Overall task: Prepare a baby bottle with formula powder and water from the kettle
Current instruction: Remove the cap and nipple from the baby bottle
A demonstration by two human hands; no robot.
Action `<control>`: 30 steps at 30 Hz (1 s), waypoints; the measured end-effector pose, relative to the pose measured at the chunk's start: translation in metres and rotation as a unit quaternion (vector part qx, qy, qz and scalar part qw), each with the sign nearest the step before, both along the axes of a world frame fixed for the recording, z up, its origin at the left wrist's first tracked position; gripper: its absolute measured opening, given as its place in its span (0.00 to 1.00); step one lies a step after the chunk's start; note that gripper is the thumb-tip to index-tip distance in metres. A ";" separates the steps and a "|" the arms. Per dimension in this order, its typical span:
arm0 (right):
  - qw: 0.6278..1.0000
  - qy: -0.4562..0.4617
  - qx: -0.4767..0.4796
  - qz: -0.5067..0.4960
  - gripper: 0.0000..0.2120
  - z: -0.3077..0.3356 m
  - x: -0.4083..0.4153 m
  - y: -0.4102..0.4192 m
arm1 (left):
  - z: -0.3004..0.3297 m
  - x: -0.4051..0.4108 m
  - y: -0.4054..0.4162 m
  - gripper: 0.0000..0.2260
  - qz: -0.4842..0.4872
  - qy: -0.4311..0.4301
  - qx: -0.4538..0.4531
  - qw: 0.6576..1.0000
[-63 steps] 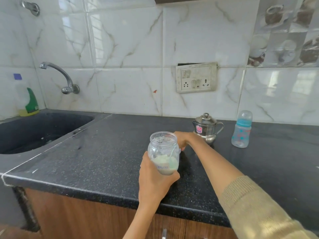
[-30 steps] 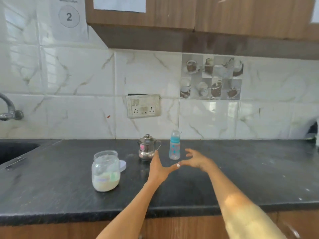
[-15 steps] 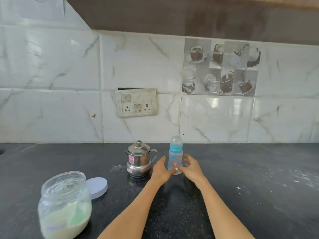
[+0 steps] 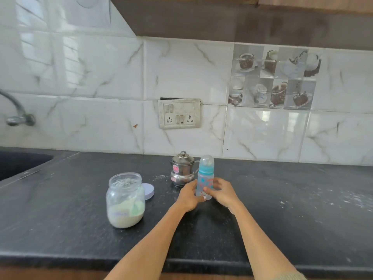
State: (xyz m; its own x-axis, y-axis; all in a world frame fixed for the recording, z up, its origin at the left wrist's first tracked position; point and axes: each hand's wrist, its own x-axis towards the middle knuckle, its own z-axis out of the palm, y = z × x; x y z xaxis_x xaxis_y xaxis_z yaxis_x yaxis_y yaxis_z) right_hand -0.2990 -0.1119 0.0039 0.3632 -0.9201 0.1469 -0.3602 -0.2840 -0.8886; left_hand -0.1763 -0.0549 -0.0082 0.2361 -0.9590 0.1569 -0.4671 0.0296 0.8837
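Both hands together on bottle (image 4: 205,178): left hand (image 4: 188,196) and right hand (image 4: 223,191) clasp its lower body. Bottle upright on worktop (image 4: 282,219), capped, just beside kettle (image 4: 181,168). Open powder jar (image 4: 125,201) left, nearer left hand.

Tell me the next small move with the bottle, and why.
Probably unscrew the blue collar: both hands, left hand and right hand, grip the baby bottle, which is capped and looks empty, while the formula jar already stands open.
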 end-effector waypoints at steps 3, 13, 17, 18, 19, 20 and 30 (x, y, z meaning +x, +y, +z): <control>1.000 -0.005 0.005 0.017 0.27 -0.002 0.005 0.034 | 0.003 0.007 0.039 0.26 0.001 -0.020 0.001 1.000; 0.999 0.015 0.007 0.041 0.25 0.002 0.017 0.102 | 0.002 0.005 0.116 0.30 0.100 -0.059 -0.007 0.993; 0.994 0.068 0.003 0.086 0.13 0.019 0.016 0.100 | 0.008 0.000 0.110 0.30 0.122 -0.046 -0.073 0.989; 0.994 0.054 0.003 0.091 0.09 0.027 0.016 0.099 | 0.010 -0.001 0.108 0.30 0.126 -0.029 -0.091 0.987; 0.996 0.027 -0.003 0.088 0.09 0.036 0.016 0.097 | 0.013 -0.002 0.104 0.29 0.131 -0.012 -0.106 0.986; 0.996 -0.002 -0.013 0.084 0.10 0.044 0.017 0.095 | 0.015 -0.003 0.101 0.28 0.136 0.003 -0.115 0.984; 0.991 0.006 -0.124 0.054 0.22 0.060 0.044 0.086 | 0.009 -0.006 0.085 0.22 0.172 0.073 -0.150 0.971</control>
